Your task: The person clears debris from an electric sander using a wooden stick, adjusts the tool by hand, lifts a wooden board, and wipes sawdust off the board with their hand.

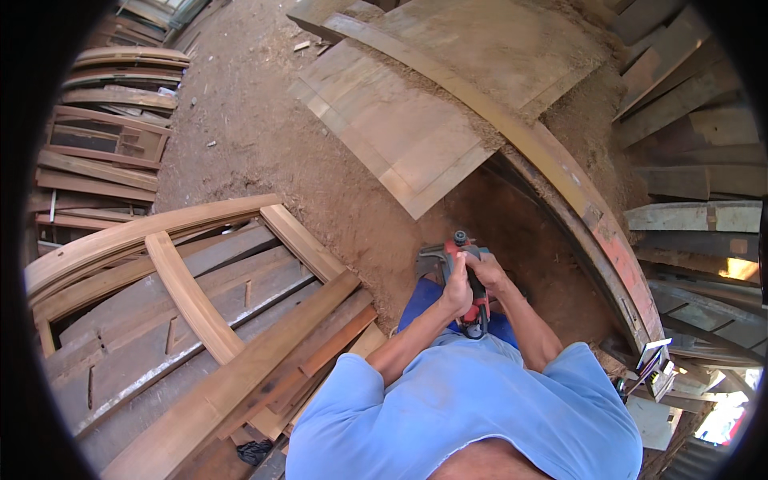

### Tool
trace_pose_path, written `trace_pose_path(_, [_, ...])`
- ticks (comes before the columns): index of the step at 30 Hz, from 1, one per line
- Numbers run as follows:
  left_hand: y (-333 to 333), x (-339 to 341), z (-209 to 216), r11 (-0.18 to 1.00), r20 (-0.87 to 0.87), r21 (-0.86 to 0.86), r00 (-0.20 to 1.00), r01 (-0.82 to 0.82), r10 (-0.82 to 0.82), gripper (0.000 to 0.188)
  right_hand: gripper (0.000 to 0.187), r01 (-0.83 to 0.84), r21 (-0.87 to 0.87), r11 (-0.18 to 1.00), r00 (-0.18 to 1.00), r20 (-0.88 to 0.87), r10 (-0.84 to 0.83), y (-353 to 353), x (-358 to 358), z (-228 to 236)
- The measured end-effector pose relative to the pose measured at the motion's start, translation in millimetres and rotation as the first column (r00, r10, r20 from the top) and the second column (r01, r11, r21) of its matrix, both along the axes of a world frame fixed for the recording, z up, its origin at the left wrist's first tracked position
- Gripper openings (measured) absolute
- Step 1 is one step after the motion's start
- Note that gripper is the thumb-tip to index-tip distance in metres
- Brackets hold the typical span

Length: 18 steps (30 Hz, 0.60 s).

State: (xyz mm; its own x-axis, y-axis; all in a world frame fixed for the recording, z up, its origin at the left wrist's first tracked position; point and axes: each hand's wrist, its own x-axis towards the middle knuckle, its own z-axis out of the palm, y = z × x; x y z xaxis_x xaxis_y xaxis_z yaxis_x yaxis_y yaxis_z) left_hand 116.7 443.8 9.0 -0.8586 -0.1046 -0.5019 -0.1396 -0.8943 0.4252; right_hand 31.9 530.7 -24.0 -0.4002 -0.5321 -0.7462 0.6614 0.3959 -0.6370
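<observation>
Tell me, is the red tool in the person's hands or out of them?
In them: the left hand and right hand are both on the red tool. Whether it's switched on, I cannot tell.

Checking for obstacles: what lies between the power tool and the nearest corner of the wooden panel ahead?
In the head view, brown dirt ground shows between the power tool and the wooden panel.

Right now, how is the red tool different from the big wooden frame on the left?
The red tool is red and dark, while the wooden frame is light brown. The tool is small and chunky; the frame is much bigger, with gray boards showing through its gaps. The left hand and right hand are on the tool, but neither touches the frame.
</observation>
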Motion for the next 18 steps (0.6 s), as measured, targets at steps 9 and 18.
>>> trace_pose_path(9, [-124, 112, 22, 0.994, 0.153, 0.098, 0.987, 0.043, -0.058, 0.071, 0.045, -0.265, 0.137, 0.955, 0.95, -0.131, 0.282, -81, 0, 0])
trace_pose_path(18, [-150, 217, -26, 0.974, 0.663, -0.178, 0.714, -0.144, 0.226, 0.06, 0.052, -0.242, 0.22, 0.945, 0.781, -0.534, 0.324, -65, 2, 10])
